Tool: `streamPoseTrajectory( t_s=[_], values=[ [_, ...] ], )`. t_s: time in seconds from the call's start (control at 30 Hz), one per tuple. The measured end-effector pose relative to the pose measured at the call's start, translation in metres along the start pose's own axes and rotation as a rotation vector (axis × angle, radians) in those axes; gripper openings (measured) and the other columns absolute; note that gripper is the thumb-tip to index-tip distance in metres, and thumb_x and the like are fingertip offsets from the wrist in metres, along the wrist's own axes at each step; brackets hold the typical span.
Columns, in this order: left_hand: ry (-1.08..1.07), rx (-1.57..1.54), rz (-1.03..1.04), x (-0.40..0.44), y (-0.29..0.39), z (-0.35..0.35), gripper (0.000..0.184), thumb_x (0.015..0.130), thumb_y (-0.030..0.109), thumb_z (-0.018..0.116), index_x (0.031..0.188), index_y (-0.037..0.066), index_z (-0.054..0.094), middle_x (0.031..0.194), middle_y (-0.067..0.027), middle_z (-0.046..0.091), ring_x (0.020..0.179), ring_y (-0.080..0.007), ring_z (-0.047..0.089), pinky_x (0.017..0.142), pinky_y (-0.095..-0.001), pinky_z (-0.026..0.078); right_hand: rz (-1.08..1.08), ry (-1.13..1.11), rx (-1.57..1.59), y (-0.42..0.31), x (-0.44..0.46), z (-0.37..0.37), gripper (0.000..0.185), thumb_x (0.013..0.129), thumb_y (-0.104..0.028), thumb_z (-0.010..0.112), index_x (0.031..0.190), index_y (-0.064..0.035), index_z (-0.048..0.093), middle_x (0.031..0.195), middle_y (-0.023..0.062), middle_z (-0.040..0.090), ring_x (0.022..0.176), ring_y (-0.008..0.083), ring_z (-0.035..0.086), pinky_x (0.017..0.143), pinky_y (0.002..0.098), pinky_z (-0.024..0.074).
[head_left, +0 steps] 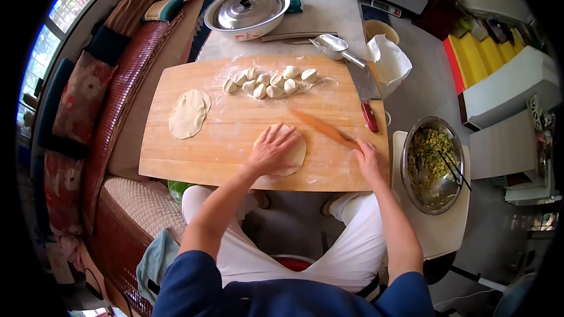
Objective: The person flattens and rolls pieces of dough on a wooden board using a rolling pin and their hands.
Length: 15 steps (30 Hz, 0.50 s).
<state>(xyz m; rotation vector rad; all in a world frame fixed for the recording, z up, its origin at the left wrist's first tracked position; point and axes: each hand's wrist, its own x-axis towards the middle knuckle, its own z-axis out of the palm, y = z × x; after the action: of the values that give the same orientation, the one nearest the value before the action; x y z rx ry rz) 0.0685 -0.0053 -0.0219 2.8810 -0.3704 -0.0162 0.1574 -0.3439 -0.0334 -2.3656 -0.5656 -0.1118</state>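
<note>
My left hand (pixel 273 149) lies with spread fingers on a flat round of dough (pixel 298 154) near the front edge of the wooden board (pixel 229 167). In my right hand (pixel 368 158) is one end of a wooden rolling pin (pixel 325 129), which slants up and left over the board, right of the dough. Flattened dough rounds (pixel 190 114) lie at the board's left, seemingly stacked. Several small dough pieces (pixel 274 91) sit in a floury cluster towards the back.
A cleaver (pixel 364 85) and a metal scoop (pixel 332 47) rest at the board's back right. Behind stands a lidded basin (pixel 247 12). To the right, a steel bowl (pixel 435 164) holds chopped filling and chopsticks. A flour bag (pixel 389 64) stands beyond the cleaver.
</note>
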Motion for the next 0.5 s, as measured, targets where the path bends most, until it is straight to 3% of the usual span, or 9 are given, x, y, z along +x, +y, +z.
streamPoseTrajectory(
  t_s=[0.03,0.07,0.17,0.33,0.43,0.5],
  values=[
    [-0.002,0.013,0.047,-0.007,-0.008,-0.012,0.090,0.081,0.049,0.074,0.155,0.016,0.034,0.163,-0.0042,0.029,0.152,-0.0316,0.020,0.124,-0.0512,0.016,-0.072,-0.041,-0.038,0.002,-0.002,-0.003,0.038,0.086,-0.019,0.073,0.121,-0.0090,0.066,0.109,0.0126,0.068,0.104,0.0330,0.064,0.087,0.0418,0.0513],
    [0.083,-0.105,-0.047,-0.021,-0.010,-0.021,0.090,0.079,0.041,0.078,0.154,0.014,0.035,0.162,-0.0057,0.030,0.152,-0.0317,0.021,0.123,-0.0515,0.017,-0.141,-0.083,-0.075,0.004,-0.006,-0.004,0.038,0.084,-0.019,0.074,0.121,-0.0105,0.066,0.108,0.0117,0.068,0.103,0.0321,0.064,0.086,0.0414,0.0511],
    [0.156,-0.107,-0.118,-0.059,-0.003,-0.014,0.091,0.079,0.039,0.078,0.154,0.012,0.034,0.163,-0.0068,0.027,0.152,-0.0330,0.020,0.123,-0.0512,0.017,-0.238,-0.229,-0.111,-0.008,-0.008,-0.003,0.038,0.081,-0.020,0.076,0.118,-0.0167,0.068,0.107,0.0071,0.066,0.107,0.0283,0.061,0.092,0.0421,0.0468],
    [0.132,-0.095,-0.260,-0.046,0.001,0.013,0.095,0.084,0.061,0.064,0.156,0.009,0.030,0.164,-0.0096,0.027,0.152,-0.0348,0.020,0.122,-0.0554,0.017,-0.235,-0.244,-0.245,-0.021,0.042,0.023,0.036,0.087,-0.023,0.072,0.122,-0.0222,0.069,0.123,0.0043,0.062,0.122,0.0271,0.053,0.103,0.0465,0.0398],
    [0.163,-0.008,-0.393,-0.003,-0.021,0.010,0.091,0.090,0.060,0.058,0.156,0.007,0.027,0.164,-0.0118,0.024,0.152,-0.0368,0.018,0.121,-0.0573,0.018,-0.282,-0.119,-0.297,-0.020,0.071,0.038,0.035,0.089,-0.025,0.070,0.124,-0.0254,0.068,0.131,0.0045,0.059,0.127,0.0274,0.049,0.107,0.0468,0.0369],
    [0.133,0.014,-0.367,0.003,-0.025,0.007,0.092,0.089,0.060,0.060,0.157,0.008,0.026,0.165,-0.0114,0.023,0.152,-0.0371,0.018,0.120,-0.0582,0.018,-0.284,-0.123,-0.308,-0.014,0.068,0.043,0.036,0.089,-0.025,0.070,0.125,-0.0256,0.068,0.136,0.0049,0.057,0.129,0.0274,0.048,0.111,0.0465,0.0352]
  ],
)
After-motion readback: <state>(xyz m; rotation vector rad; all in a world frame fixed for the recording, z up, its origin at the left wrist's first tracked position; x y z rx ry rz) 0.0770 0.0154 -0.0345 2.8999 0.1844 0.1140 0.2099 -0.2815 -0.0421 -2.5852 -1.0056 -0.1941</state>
